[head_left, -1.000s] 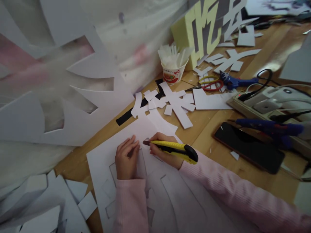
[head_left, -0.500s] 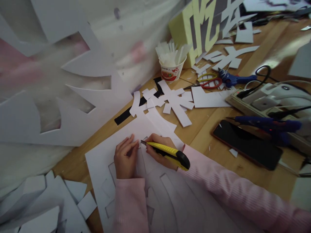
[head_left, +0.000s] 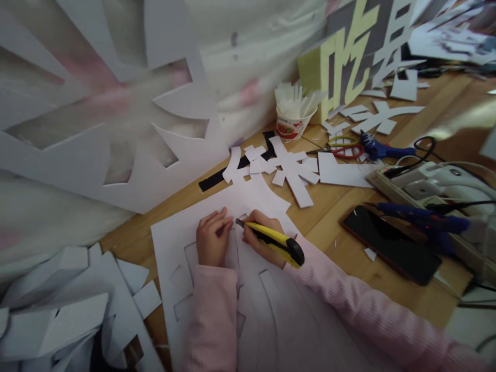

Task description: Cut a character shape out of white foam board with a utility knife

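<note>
A yellow and black utility knife (head_left: pixel 273 240) lies in my right hand (head_left: pixel 261 237), its blade angled toward the left hand's fingertips. Close beside the blade, my left hand (head_left: pixel 213 236) rests on a white foam board (head_left: pixel 170 232), thumb and fingertips drawn together. Whatever may be between those fingertips is too small to make out. Cut lines and narrow openings of character strokes run across the board, partly under my hands and pink sleeves. Just beyond the board's far edge are white cut-out strokes (head_left: pixel 290 168) and a black strip (head_left: pixel 212 181).
A paper cup (head_left: pixel 292 124) of clear sticks stands at the back, near a yellow character block (head_left: pixel 312 70). On the right are scissors (head_left: pixel 349 150), blue glue guns (head_left: pixel 387 147), a power strip (head_left: pixel 391 191) and a black phone (head_left: pixel 391 243). White offcuts (head_left: pixel 70 315) pile up at left.
The camera view has shifted, so most of the scene sits further right. Both hands keep nearly the same pose on the board, with the knife still in my right hand.
</note>
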The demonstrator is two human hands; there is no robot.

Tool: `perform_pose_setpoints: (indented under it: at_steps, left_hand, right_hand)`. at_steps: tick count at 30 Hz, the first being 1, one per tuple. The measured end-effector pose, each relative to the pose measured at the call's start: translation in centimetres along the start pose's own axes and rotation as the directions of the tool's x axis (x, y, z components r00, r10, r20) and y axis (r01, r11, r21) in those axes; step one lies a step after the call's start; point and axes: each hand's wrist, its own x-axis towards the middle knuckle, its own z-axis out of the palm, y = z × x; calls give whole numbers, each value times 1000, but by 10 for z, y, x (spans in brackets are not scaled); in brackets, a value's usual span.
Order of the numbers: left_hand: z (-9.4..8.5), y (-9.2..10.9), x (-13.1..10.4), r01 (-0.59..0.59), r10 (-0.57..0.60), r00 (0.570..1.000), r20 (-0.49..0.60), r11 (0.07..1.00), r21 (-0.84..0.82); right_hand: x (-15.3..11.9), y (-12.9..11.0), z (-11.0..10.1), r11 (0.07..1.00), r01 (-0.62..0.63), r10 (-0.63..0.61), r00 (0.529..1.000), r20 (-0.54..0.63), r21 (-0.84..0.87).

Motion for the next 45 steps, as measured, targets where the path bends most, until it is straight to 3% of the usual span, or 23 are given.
perform_pose_setpoints:
  at_steps: [10,21,32,45]
  left_hand:
    - [0,2,1,38,-38,999,1,999,-23]
    - [1,4,1,81,-81,997,-1,996,-33]
    - [1,6,0,94,-95,995,-12,994,-46]
    - [3,5,-3,112,-114,993,-35,992,-65]
  right_hand:
    - [-5,-16,-1,996,-74,74,997,-8,-41]
    - [-9,-15,1,989,-83,82,997,-10,-125]
    - [-13,-13,-9,968,-5,33,993,112,-250]
    - [-30,1,-7,955,26,-22,1000,18,-295]
